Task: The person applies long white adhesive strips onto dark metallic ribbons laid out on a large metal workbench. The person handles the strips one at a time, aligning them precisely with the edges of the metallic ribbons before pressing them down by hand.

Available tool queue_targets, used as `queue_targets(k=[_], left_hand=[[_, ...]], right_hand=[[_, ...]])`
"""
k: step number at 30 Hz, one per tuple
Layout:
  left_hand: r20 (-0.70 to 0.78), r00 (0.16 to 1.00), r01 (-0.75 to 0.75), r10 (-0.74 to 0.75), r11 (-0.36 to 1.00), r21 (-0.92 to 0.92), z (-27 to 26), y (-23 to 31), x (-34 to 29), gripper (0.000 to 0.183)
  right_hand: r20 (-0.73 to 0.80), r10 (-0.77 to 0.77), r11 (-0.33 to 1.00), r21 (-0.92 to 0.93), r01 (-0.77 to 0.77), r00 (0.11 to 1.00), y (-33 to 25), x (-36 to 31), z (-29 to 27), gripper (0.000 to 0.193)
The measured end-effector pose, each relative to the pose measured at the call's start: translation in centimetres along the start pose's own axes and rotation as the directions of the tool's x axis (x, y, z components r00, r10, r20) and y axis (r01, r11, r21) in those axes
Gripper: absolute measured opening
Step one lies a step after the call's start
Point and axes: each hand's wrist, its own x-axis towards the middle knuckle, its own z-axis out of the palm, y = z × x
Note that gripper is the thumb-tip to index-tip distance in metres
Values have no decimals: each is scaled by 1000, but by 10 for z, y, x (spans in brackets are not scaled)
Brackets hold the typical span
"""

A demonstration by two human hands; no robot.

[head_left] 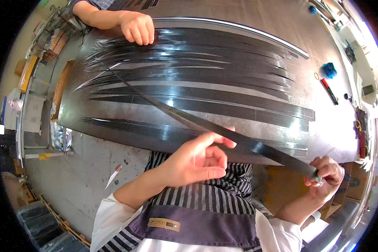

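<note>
To the left of the table (73, 107), a rack (46, 154) stands just beside it. On the floor, before the table's near edge, lies a pointed white piece (113, 175). On the table's far left part, another person's hand (137, 28) rests curled upon the black strips (176, 69), which lie along the table in rows. From the table's left part, one long strip (185, 116) rises slantwise over the near edge, toward you. Your left hand (199, 159) is before the near edge, its fingers half curled and the thumb apart from them; the long strip crosses at the index finger, but I cannot tell if it is gripped. Near the table's right corner, your right hand (326, 178) closes narrowly on the end of this strip. On the table's right side lie a red-black marker (329, 91) and a blue bundle (329, 70).
</note>
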Motion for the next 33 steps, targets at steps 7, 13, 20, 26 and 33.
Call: queue_targets(k=[7, 13, 20, 26, 33], left_hand=[[-151, 891, -453, 428, 821, -347, -25, 6, 5, 33], [-412, 698, -465, 587, 808, 363, -40, -1, -30, 30], [-449, 496, -192, 743, 598, 779, -55, -13, -49, 22], [-388, 427, 47, 817, 409, 911, -46, -19, -47, 6], [-424, 509, 151, 749, 407, 901, -60, -26, -43, 5]], right_hand=[[-433, 171, 966, 249, -65, 885, 28, -54, -37, 19], [-594, 241, 969, 107, -221, 768, 43, -53, -37, 14], [-665, 313, 903, -13, -430, 678, 50, -52, -30, 11], [-736, 310, 778, -168, -605, 602, 57, -51, -19, 13], [-771, 299, 704, -219, -676, 562, 61, -50, -18, 17]])
